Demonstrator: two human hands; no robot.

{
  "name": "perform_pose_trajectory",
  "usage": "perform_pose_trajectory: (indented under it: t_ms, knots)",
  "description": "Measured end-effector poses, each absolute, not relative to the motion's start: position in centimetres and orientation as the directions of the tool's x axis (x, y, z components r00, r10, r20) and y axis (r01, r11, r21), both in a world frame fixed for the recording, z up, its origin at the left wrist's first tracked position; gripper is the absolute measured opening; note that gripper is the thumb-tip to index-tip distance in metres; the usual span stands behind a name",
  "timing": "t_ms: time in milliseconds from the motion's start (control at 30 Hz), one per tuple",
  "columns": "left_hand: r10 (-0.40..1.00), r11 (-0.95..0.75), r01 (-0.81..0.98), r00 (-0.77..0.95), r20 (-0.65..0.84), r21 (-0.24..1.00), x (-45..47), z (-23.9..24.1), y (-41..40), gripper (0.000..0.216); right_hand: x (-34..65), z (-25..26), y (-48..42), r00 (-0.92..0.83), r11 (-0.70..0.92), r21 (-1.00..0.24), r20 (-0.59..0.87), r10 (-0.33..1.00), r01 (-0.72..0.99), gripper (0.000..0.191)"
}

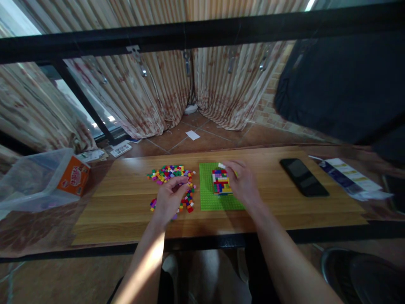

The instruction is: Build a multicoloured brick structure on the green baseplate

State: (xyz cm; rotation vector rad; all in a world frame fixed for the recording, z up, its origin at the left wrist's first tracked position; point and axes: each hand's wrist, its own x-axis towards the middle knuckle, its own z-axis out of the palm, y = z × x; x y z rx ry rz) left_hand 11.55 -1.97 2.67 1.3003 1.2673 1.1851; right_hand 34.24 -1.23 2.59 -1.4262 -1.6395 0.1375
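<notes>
A green baseplate (209, 198) lies on the wooden table (126, 202), with a small multicoloured brick build (220, 182) standing on it. My right hand (243, 182) rests at the right side of the build, fingers curled and pinching a small white brick (221, 165) above it. To the left of the plate spreads a pile of small coloured bricks (169, 173). My left hand (171, 197) hovers over the near part of that pile, fingers curled in; what they hold, if anything, is hidden.
A black phone (303, 176) lies on the table's right side, with a printed leaflet (351, 177) beyond it. A clear plastic box with an orange label (44, 177) sits at the left. Curtains and a black bar cross the back.
</notes>
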Motion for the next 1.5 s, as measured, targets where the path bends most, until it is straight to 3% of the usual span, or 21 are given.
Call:
perform_pose_trajectory:
  t_ms: [367, 900, 1500]
  knots:
    - [1.000, 0.006, 0.038, 0.021, -0.007, 0.999, 11.6, 2.0, -1.9, 0.023, 36.8, 0.4, 1.1, 0.073, 0.201, -0.546, 0.438, 0.896, 0.814, 0.027]
    - [0.999, -0.042, 0.283, 0.027, 0.036, 0.958, 10.9, 1.1, -1.6, 0.022, 36.3, 0.7, 1.1, 0.142, 0.087, -0.583, 0.336, 0.931, 0.807, 0.021]
    - [0.997, -0.058, 0.385, 0.060, 0.037, 0.921, 10.7, 1.5, -1.9, 0.020, 36.0, -0.1, 1.4, 0.189, 0.025, -0.643, 0.262, 0.946, 0.765, 0.030]
